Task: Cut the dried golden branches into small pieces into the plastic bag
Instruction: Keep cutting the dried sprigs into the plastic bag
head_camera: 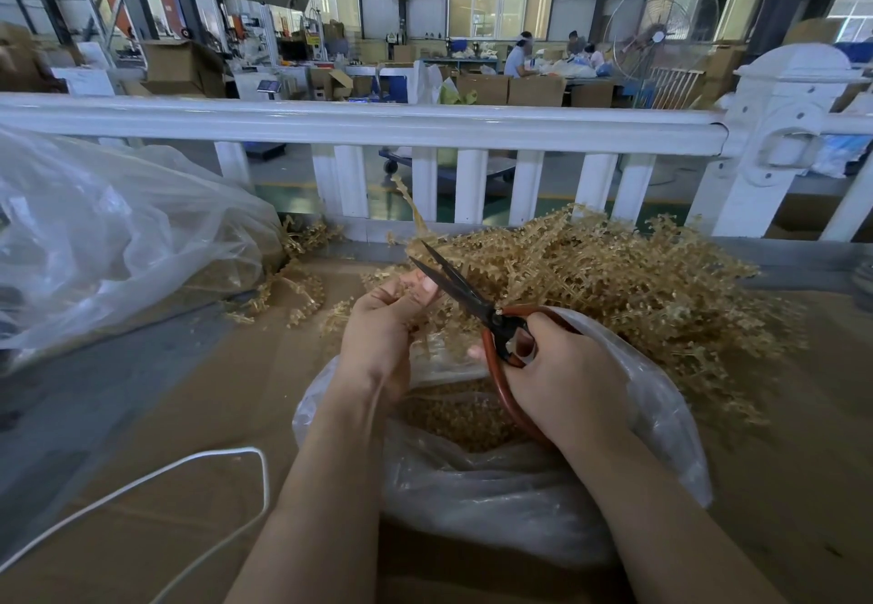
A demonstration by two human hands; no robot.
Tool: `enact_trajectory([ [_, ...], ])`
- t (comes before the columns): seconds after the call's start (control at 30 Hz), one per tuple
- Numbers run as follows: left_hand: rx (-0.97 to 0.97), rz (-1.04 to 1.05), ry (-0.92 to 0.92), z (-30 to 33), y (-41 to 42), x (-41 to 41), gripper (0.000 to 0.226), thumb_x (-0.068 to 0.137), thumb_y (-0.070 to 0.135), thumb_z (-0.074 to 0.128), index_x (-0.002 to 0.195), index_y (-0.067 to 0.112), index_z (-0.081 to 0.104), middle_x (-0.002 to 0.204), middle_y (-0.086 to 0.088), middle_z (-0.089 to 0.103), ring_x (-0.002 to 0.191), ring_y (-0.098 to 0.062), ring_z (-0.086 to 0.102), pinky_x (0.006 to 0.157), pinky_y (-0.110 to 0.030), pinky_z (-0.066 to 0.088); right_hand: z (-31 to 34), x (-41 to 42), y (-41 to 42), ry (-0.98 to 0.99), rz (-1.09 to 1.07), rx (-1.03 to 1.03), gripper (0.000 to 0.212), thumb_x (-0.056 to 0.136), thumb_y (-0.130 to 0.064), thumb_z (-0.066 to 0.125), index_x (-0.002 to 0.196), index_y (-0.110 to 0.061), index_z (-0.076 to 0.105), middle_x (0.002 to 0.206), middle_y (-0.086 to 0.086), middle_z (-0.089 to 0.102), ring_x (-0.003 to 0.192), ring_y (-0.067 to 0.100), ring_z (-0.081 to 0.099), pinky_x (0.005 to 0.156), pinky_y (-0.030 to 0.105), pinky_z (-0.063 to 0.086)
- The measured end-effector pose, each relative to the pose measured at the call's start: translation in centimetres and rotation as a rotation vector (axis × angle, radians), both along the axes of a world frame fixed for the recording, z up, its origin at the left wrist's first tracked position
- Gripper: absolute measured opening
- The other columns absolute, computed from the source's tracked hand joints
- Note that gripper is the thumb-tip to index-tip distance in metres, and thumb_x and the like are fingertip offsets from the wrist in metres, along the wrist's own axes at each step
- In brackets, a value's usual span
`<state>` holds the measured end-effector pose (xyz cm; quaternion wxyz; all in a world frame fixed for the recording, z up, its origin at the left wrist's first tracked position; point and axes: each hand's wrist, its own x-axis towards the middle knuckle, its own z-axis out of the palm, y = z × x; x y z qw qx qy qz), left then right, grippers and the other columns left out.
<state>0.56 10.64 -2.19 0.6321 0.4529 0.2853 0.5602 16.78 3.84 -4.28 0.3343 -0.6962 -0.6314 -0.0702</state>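
Observation:
A big heap of dried golden branches point(614, 282) lies on the cardboard-covered table at centre right. My left hand point(382, 334) holds a golden sprig point(413, 211) that sticks up past the scissor blades. My right hand point(562, 372) grips the red-brown handles of black-bladed scissors point(460, 287), whose blades are parted beside my left fingertips. Below both hands stands an open clear plastic bag point(519, 485) with small golden pieces point(458, 414) inside.
A large clear plastic bag point(118, 235) lies at the left with loose golden sprigs point(293, 292) beside it. A white cord point(141, 485) loops over the cardboard at the lower left. A white railing point(378, 126) borders the table's far edge; people work far behind it.

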Motion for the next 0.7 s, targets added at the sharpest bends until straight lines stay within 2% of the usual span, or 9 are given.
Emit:
enact_trajectory([
  [0.13, -0.026, 0.005, -0.024, 0.05, -0.1, 0.08, 0.006, 0.076, 0.017, 0.069, 0.075, 0.016, 0.076, 0.073, 0.006, 0.073, 0.062, -0.003, 0.064, 0.062, -0.015, 0.049, 0.01, -0.07, -0.18, -0.012, 0.0, 0.028, 0.052, 0.077, -0.075, 0.044, 0.069, -0.025, 0.05, 0.051, -0.02, 0.033, 0.047, -0.005, 0.031, 0.045, 0.013, 0.017],
  [0.2, -0.037, 0.003, -0.044, -0.03, -0.12, 0.11, 0.006, 0.076, 0.016, 0.069, 0.08, 0.014, 0.075, 0.073, 0.006, 0.073, 0.06, -0.001, 0.063, 0.06, -0.014, 0.048, 0.06, -0.11, -0.24, -0.002, 0.013, 0.073, 0.051, 0.078, -0.073, 0.05, 0.064, -0.024, 0.047, 0.049, -0.021, 0.027, 0.046, -0.007, 0.027, 0.045, 0.012, 0.016],
  [0.33, -0.052, 0.006, -0.076, 0.08, -0.23, 0.16, 0.013, 0.075, 0.013, 0.069, 0.069, 0.017, 0.079, 0.078, 0.003, 0.076, 0.065, -0.002, 0.068, 0.057, -0.012, 0.049, 0.01, -0.24, -0.21, -0.012, 0.019, 0.112, 0.052, 0.078, -0.07, 0.058, 0.059, -0.026, 0.038, 0.045, -0.019, 0.025, 0.042, -0.005, 0.026, 0.042, 0.014, 0.015],
  [0.7, -0.034, 0.026, -0.06, -0.07, 0.04, 0.25, 0.011, 0.076, 0.015, 0.069, 0.075, 0.016, 0.08, 0.087, -0.001, 0.077, 0.081, -0.009, 0.071, 0.077, -0.02, 0.053, -0.38, -0.13, 0.01, -0.057, -0.036, 0.092, 0.05, 0.082, -0.065, 0.066, 0.062, -0.027, 0.04, 0.046, -0.018, 0.03, 0.043, -0.005, 0.027, 0.042, 0.014, 0.018],
])
